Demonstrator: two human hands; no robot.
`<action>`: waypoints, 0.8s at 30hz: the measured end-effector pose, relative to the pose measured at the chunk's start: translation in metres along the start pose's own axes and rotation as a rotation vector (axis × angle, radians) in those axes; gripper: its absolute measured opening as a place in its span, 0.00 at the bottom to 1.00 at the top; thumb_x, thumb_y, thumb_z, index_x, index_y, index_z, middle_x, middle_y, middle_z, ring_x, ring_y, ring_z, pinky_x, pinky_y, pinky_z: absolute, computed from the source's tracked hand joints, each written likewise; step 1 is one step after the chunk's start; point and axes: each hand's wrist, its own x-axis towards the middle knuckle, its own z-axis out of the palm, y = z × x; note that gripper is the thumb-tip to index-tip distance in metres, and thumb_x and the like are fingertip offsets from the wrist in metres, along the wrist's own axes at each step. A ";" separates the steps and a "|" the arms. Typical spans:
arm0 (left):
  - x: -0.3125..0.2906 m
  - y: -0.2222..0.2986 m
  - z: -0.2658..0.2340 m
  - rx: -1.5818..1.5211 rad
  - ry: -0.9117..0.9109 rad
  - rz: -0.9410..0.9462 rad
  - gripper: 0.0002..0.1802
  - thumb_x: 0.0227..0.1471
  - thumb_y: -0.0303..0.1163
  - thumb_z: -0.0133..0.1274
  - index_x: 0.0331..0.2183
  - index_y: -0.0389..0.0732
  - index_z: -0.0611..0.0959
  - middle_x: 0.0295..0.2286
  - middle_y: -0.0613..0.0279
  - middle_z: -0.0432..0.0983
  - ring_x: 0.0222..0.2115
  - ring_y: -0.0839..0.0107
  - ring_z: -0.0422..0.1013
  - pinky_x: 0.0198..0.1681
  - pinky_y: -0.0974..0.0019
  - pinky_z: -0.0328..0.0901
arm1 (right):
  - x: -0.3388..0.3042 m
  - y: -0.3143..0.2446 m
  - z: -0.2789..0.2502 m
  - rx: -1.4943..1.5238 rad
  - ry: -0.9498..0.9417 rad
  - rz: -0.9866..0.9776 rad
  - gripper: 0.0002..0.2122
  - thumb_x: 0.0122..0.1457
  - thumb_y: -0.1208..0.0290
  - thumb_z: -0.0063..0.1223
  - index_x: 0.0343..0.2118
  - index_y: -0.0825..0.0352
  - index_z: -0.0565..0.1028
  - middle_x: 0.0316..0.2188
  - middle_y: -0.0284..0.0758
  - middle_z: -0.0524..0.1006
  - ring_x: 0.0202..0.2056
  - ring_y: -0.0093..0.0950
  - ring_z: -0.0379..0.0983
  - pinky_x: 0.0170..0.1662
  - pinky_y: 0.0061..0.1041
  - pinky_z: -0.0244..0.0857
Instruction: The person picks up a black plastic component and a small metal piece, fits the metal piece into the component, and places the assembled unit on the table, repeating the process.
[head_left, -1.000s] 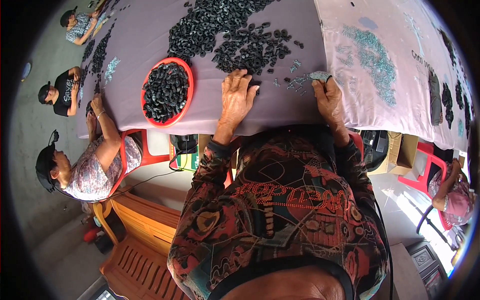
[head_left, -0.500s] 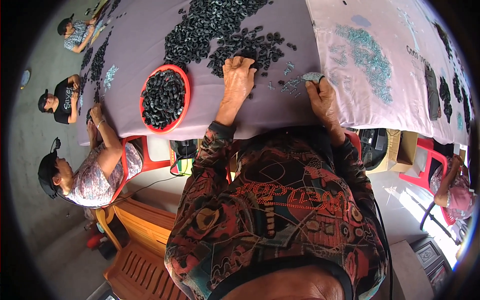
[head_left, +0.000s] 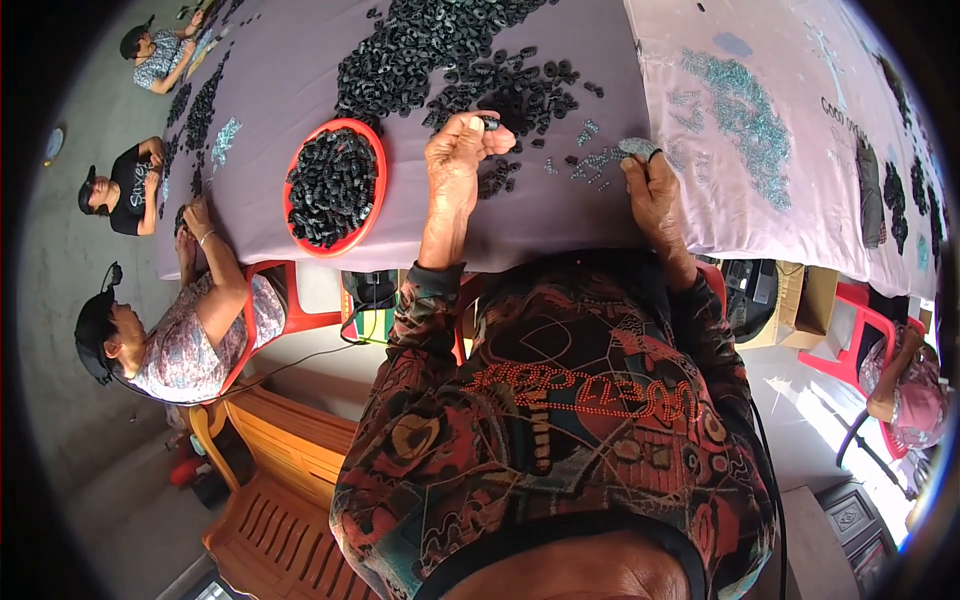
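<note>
My left hand (head_left: 462, 150) is raised just over the near edge of the heap of small black ring-like parts (head_left: 420, 60). Pinched between its thumb and fingers is one small black part (head_left: 489, 122). My right hand (head_left: 655, 195) rests on the cloth, fingertips drawn together against a pale silvery clump (head_left: 637, 148). Whether the clump is held or only touched cannot be made out. Scattered small silvery-teal pieces (head_left: 598, 165) lie between my hands. Left of my left hand stands a red bowl (head_left: 381, 185) full of black parts.
A larger spread of teal pieces (head_left: 745, 120) covers part of the pale pink cloth (head_left: 680, 220) on the right. Along the table's left side several people sit or stand, the nearest person (head_left: 205, 335) on a red chair. A wooden bench (head_left: 290, 500) is behind at left.
My left hand has lifted from the black heap, turned, and now shows a black part in its fingers. My right hand stays by the silvery clump. The view has shifted slightly.
</note>
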 end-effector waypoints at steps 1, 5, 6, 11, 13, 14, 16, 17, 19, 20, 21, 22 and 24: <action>-0.003 0.001 0.003 -0.003 -0.007 0.000 0.11 0.54 0.32 0.47 0.34 0.33 0.76 0.21 0.60 0.75 0.23 0.75 0.72 0.33 0.73 0.67 | -0.001 0.001 0.000 -0.012 0.001 -0.005 0.06 0.54 0.75 0.48 0.25 0.71 0.66 0.18 0.39 0.66 0.21 0.28 0.63 0.26 0.26 0.59; -0.015 0.004 0.013 0.105 0.025 0.052 0.10 0.53 0.31 0.48 0.34 0.32 0.74 0.22 0.58 0.76 0.24 0.73 0.73 0.32 0.71 0.68 | -0.001 0.002 0.000 -0.008 0.009 0.004 0.05 0.54 0.76 0.48 0.25 0.71 0.66 0.18 0.38 0.67 0.21 0.26 0.64 0.27 0.25 0.59; -0.019 0.004 0.015 0.090 0.026 0.061 0.08 0.51 0.28 0.50 0.32 0.33 0.74 0.23 0.60 0.75 0.25 0.75 0.72 0.32 0.71 0.68 | -0.001 0.002 0.001 0.030 0.008 0.014 0.05 0.54 0.76 0.48 0.25 0.71 0.66 0.18 0.37 0.68 0.22 0.25 0.64 0.27 0.24 0.59; -0.033 0.009 0.022 0.149 -0.014 0.131 0.06 0.49 0.25 0.52 0.32 0.34 0.74 0.24 0.66 0.71 0.26 0.79 0.70 0.35 0.73 0.68 | -0.003 0.004 0.000 0.096 0.002 0.057 0.05 0.53 0.77 0.49 0.26 0.71 0.66 0.19 0.34 0.69 0.22 0.20 0.64 0.26 0.22 0.60; -0.037 0.010 0.024 0.153 -0.049 0.150 0.06 0.49 0.25 0.52 0.32 0.34 0.74 0.24 0.66 0.71 0.27 0.79 0.70 0.35 0.74 0.67 | -0.003 0.006 0.000 0.084 0.006 0.049 0.05 0.53 0.77 0.49 0.26 0.71 0.66 0.18 0.34 0.69 0.22 0.21 0.64 0.26 0.23 0.60; -0.039 0.011 0.024 0.148 -0.062 0.128 0.06 0.49 0.24 0.53 0.32 0.35 0.75 0.25 0.65 0.72 0.28 0.80 0.69 0.35 0.74 0.67 | -0.003 0.007 0.001 0.077 0.007 0.051 0.05 0.53 0.77 0.49 0.26 0.71 0.67 0.18 0.35 0.69 0.21 0.21 0.64 0.26 0.23 0.60; -0.042 0.011 0.026 0.106 -0.091 0.120 0.07 0.47 0.22 0.53 0.33 0.35 0.75 0.26 0.66 0.71 0.28 0.81 0.68 0.35 0.75 0.66 | -0.002 0.009 0.002 0.083 0.015 0.023 0.05 0.53 0.77 0.49 0.26 0.71 0.67 0.18 0.35 0.69 0.21 0.22 0.65 0.26 0.23 0.61; -0.043 0.011 0.027 0.083 -0.105 0.116 0.08 0.47 0.20 0.53 0.33 0.35 0.75 0.27 0.66 0.71 0.28 0.81 0.68 0.35 0.75 0.66 | -0.002 0.010 0.002 0.085 0.016 0.029 0.04 0.53 0.77 0.49 0.26 0.71 0.67 0.18 0.35 0.70 0.21 0.22 0.65 0.26 0.23 0.61; -0.045 0.011 0.028 0.045 -0.144 0.108 0.09 0.46 0.19 0.54 0.33 0.36 0.75 0.27 0.67 0.70 0.28 0.82 0.67 0.35 0.76 0.65 | -0.003 0.011 0.002 0.067 0.018 0.027 0.05 0.52 0.77 0.50 0.26 0.71 0.67 0.18 0.36 0.70 0.21 0.23 0.65 0.26 0.23 0.61; -0.046 0.011 0.029 0.026 -0.164 0.105 0.10 0.45 0.18 0.54 0.34 0.36 0.75 0.28 0.68 0.70 0.28 0.83 0.66 0.35 0.77 0.65 | -0.003 0.012 0.002 0.064 0.015 0.030 0.05 0.52 0.77 0.50 0.26 0.70 0.67 0.18 0.36 0.70 0.21 0.24 0.65 0.26 0.23 0.61; -0.046 0.010 0.029 0.061 -0.164 0.120 0.10 0.45 0.18 0.54 0.34 0.36 0.76 0.27 0.67 0.70 0.29 0.80 0.68 0.36 0.74 0.66 | -0.003 0.012 0.002 0.067 0.022 0.023 0.05 0.52 0.77 0.50 0.26 0.70 0.67 0.18 0.36 0.70 0.21 0.23 0.65 0.26 0.23 0.61; -0.047 0.010 0.029 0.096 -0.164 0.136 0.09 0.46 0.19 0.54 0.33 0.36 0.76 0.27 0.67 0.70 0.30 0.78 0.69 0.37 0.71 0.67 | -0.003 0.012 0.002 0.077 0.027 0.011 0.05 0.52 0.77 0.50 0.26 0.70 0.67 0.19 0.36 0.70 0.21 0.23 0.65 0.26 0.23 0.61; -0.048 0.010 0.029 0.152 -0.163 0.168 0.08 0.46 0.20 0.53 0.33 0.36 0.76 0.27 0.66 0.70 0.31 0.75 0.70 0.38 0.68 0.68 | -0.003 0.012 0.002 0.095 0.024 0.012 0.05 0.52 0.76 0.51 0.26 0.70 0.67 0.19 0.34 0.70 0.21 0.21 0.65 0.25 0.22 0.61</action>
